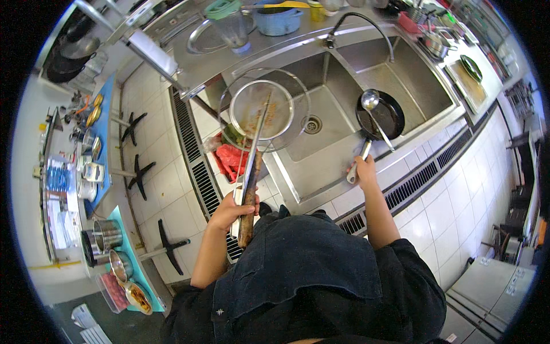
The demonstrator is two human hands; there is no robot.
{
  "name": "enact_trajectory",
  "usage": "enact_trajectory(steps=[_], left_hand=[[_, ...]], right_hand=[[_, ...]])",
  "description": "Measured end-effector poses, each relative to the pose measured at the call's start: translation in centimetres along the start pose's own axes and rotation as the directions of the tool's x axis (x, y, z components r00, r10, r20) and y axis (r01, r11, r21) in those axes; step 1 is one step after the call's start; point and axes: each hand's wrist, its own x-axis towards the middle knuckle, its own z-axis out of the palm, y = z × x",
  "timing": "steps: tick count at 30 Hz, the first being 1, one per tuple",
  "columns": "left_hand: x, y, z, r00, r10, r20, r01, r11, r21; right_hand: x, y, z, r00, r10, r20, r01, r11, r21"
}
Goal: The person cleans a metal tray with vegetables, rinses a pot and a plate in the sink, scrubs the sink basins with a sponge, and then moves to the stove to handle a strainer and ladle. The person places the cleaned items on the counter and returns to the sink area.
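My left hand [237, 209] is closed around a bundle of long handles, among them a worn wooden handle [248, 223] and a metal tool [257, 144]. Beyond it are a round mesh strainer [262, 109] holding orange-brown bits and a larger thin wire ring [307, 92] around it; how they join is unclear. My right hand [365, 171] grips the handle of a black frying pan [386, 114], which is over the front edge of the double sink. A steel ladle [370, 99] lies across the pan, bowl at the far left side.
A steel double sink [318, 150] with a black gooseneck faucet [365, 17] lies before me. Left of it stands a red bin [225, 167] with red plastic. A blue pot [279, 21] and a clear jug [234, 34] are behind, a tray [466, 86] at right.
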Motion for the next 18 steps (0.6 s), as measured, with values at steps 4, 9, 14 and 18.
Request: enact_trajectory(steps=[4, 9, 14, 18], left_hand=[[0.6, 0.5, -0.7, 0.998, 0.031, 0.057, -0.033, 0.999, 0.024], [0.6, 0.2, -2.5, 0.996, 0.03, 0.08, -0.031, 0.999, 0.015], [1.8, 1.0, -3.4, 0.995, 0.05, 0.086, -0.055, 0.997, 0.057], [3.2, 1.3, -3.3, 0.996, 0.085, 0.023, -0.087, 0.991, 0.1]], right_hand=[[1.0, 0.5, -2.1, 0.999, -0.015, 0.042, 0.025, 0.967, -0.254], [-4.2, -2.5, -0.7, 0.923, -0.384, -0.037, 0.202, 0.564, -0.801], [-7.1, -3.4, 3.2, 0.76, -0.559, 0.33, 0.642, 0.57, -0.513], [-13.2, -4.7, 11.6, 0.654, -0.248, 0.715, 0.643, 0.679, -0.353]])
